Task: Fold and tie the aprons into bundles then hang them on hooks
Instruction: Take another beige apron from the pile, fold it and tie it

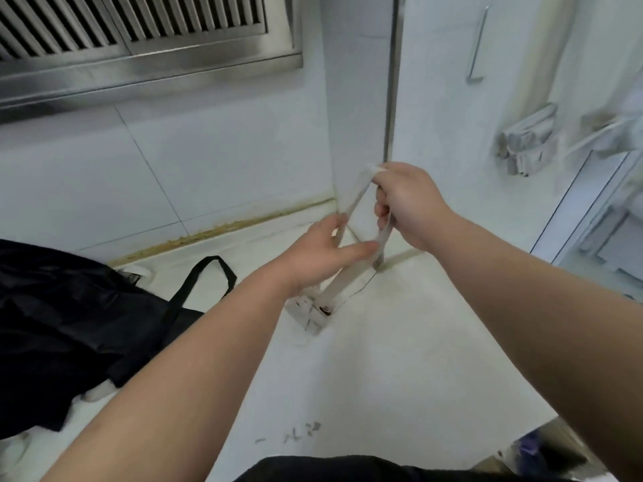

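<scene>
A small white apron bundle hangs below my hands by its white strap loop, just above the white counter. My right hand grips the top of the loop, with the strap over its fingers. My left hand pinches the strap lower down, thumb and fingers spreading the loop. A black apron lies crumpled on the counter at the left, its black neck strap looping outward. Another white bundle hangs on the wall at the right, blurred.
A steel extractor hood juts from the tiled wall at upper left. A metal corner trim runs down the wall behind my hands. A long metal hook hangs at upper right. Beyond the counter's right edge, blurred shelving shows.
</scene>
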`<action>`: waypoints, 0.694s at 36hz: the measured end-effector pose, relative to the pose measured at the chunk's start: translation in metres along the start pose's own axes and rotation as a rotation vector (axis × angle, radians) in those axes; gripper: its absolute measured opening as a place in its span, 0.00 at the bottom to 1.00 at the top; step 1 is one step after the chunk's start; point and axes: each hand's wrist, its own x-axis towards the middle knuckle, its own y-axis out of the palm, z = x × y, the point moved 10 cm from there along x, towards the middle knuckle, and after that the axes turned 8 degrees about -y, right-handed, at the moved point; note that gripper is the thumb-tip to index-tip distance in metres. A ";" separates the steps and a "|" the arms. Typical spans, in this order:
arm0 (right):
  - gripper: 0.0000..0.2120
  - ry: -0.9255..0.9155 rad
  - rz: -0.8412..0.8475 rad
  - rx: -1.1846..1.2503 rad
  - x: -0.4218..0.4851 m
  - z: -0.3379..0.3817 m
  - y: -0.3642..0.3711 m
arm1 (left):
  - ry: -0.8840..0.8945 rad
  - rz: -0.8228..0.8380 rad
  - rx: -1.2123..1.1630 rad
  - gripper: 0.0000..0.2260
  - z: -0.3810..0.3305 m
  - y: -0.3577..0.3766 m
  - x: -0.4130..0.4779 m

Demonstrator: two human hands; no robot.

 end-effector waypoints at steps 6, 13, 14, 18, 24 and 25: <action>0.15 0.004 0.098 -0.068 0.018 0.017 -0.072 | 0.118 -0.128 -0.201 0.05 -0.064 0.038 0.029; 0.04 0.025 0.015 -0.163 0.035 0.023 -0.178 | 0.128 -0.117 -0.624 0.08 -0.131 0.088 0.057; 0.04 0.029 -0.007 -0.168 0.038 0.024 -0.195 | 0.130 -0.107 -0.701 0.08 -0.142 0.096 0.060; 0.09 0.047 -0.057 -0.171 0.044 0.030 -0.245 | 0.141 0.023 -0.593 0.08 -0.189 0.134 0.065; 0.07 -0.057 -0.078 -0.175 0.055 0.074 -0.288 | 0.289 0.032 -0.516 0.11 -0.262 0.160 0.072; 0.06 -0.073 -0.099 -0.143 0.056 0.080 -0.298 | 0.301 0.005 -0.612 0.11 -0.271 0.154 0.072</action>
